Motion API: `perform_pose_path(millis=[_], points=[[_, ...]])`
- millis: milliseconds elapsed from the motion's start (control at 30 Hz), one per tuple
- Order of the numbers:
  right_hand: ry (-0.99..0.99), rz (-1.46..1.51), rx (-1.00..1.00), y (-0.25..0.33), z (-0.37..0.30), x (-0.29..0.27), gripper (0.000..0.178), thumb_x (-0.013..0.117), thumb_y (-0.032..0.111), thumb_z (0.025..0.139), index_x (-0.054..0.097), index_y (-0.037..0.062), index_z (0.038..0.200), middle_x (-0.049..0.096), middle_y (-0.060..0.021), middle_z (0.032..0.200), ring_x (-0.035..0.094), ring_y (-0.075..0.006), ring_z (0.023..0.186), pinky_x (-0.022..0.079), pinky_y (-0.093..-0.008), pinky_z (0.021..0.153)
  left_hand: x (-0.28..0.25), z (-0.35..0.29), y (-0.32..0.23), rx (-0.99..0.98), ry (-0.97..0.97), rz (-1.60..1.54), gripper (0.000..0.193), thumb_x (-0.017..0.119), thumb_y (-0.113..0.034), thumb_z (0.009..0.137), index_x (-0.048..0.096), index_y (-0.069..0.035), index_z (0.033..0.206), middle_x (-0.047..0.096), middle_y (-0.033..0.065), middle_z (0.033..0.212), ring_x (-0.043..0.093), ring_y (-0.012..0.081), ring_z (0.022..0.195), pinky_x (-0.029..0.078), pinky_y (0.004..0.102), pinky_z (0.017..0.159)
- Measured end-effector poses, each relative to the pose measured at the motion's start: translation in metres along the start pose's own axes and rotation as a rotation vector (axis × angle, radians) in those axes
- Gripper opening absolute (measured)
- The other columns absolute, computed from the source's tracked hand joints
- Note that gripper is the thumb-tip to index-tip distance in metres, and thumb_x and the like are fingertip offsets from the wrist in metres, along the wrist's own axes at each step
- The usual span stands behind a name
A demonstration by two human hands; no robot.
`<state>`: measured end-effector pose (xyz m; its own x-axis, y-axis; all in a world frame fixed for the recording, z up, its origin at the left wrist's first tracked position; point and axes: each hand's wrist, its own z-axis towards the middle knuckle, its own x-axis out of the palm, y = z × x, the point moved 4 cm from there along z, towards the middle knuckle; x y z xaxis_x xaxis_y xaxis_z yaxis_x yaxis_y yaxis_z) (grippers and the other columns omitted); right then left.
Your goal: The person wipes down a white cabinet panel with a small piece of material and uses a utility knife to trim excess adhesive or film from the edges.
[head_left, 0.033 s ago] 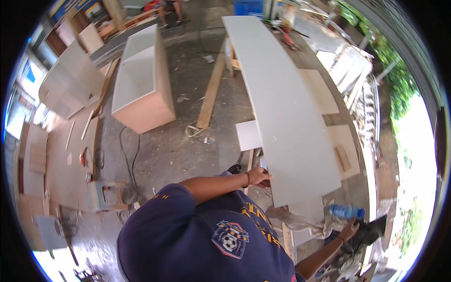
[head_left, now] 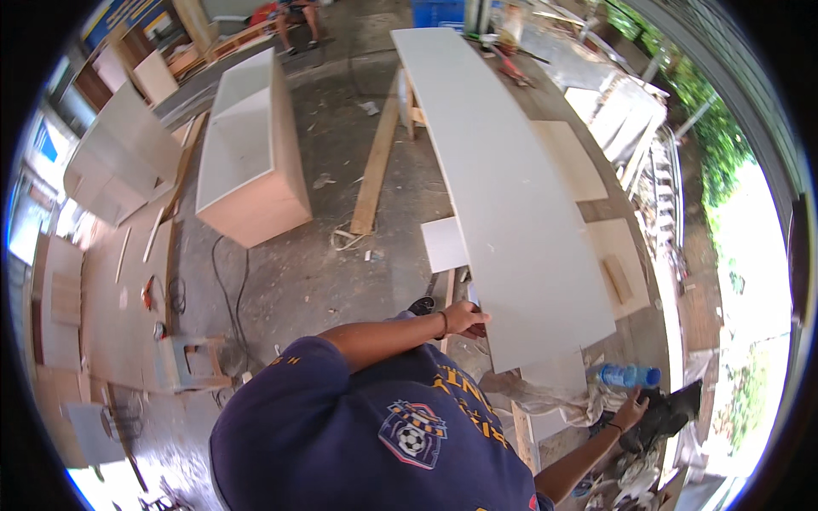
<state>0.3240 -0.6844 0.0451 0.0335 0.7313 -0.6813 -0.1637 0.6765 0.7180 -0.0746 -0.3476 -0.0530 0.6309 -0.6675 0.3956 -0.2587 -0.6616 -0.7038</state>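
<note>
A long white panel (head_left: 528, 221) stretches away in front of me on supports. My left hand (head_left: 465, 319) is at its near left edge, fingers curled and pinched around that edge; the dark patch under the fingers is unclear. Over on the lower right, my right hand (head_left: 629, 415) has fingers stretched out, with nothing visible in them. It is beside a crumpled black item (head_left: 660, 417) and just below a blue clear plastic bottle (head_left: 629, 376) lying on its side. A pale rag (head_left: 571, 404) hangs between the panel's end and the bottle.
A white-topped cabinet box (head_left: 256, 153) stands on the floor at left. A wooden plank (head_left: 377, 166) and black cable (head_left: 228, 294) lie on the floor. Further left are a small stool (head_left: 194, 362) and panels. Loose boards (head_left: 618, 264) lie right of the panel. A person (head_left: 296, 21) sits far back.
The view has shifted slightly, so the surroundings appear a little further left. My right hand is a bit left and higher, nearer the bottle's underside. My left hand stays at the panel edge.
</note>
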Motion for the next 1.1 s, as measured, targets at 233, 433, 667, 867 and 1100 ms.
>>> perform_pose_path(millis=[233,433,667,867,1100], points=[[-0.155,-0.113,-0.102,0.0,-0.077,0.002,0.068,0.065,0.039,0.084,0.047,-0.0134,0.122,0.056,-0.0256,0.118,0.053,-0.0339,0.11,0.039,-0.0392,0.098,-0.004,0.001,-0.006,-0.069,0.041,0.061,0.034,0.063,-0.032,0.088,0.057,-0.004,0.105,0.064,0.0072,0.096,0.066,0.0172,0.084,0.057,0.0324,0.074],[-0.183,-0.132,-0.206,0.036,-0.147,0.042,0.045,0.066,0.026,0.084,0.056,-0.0054,0.115,0.057,-0.023,0.113,0.052,-0.0328,0.106,0.039,-0.0415,0.096,-0.004,0.004,0.001,-0.188,0.116,0.018,0.035,0.064,-0.036,0.086,0.057,-0.008,0.106,0.063,0.0051,0.101,0.064,0.0185,0.093,0.054,0.0379,0.078],[0.289,0.113,-0.022,0.089,-0.191,0.101,0.045,0.064,0.027,0.085,0.054,-0.004,0.116,0.065,-0.0161,0.094,0.062,-0.0258,0.084,0.048,-0.0355,0.076,-0.002,0.009,0.012,-0.29,0.419,-0.085,0.038,0.063,-0.04,0.086,0.057,-0.012,0.111,0.063,0.0049,0.107,0.062,0.0204,0.096,0.049,0.0412,0.082],[0.447,-0.23,-0.114,0.106,-0.196,0.122,0.05,0.061,0.034,0.087,0.053,-0.0063,0.116,0.066,-0.0183,0.09,0.063,-0.0263,0.078,0.048,-0.0376,0.07,-0.05,0.049,-0.039,-0.11,0.073,-0.368,0.038,0.056,-0.044,0.09,0.057,-0.013,0.112,0.065,0.0045,0.1,0.063,0.0199,0.089,0.05,0.0377,0.079],[0.301,0.253,0.369,0.089,-0.236,0.137,0.041,0.062,0.029,0.088,0.052,-0.0032,0.111,0.059,-0.0092,0.085,0.059,-0.0168,0.065,0.044,-0.0272,0.05,-0.175,0.094,-0.186,0.167,-0.252,-0.593,0.041,0.053,-0.047,0.09,0.058,-0.01,0.105,0.061,0.0025,0.097,0.059,0.0181,0.087,0.05,0.0352,0.079]])
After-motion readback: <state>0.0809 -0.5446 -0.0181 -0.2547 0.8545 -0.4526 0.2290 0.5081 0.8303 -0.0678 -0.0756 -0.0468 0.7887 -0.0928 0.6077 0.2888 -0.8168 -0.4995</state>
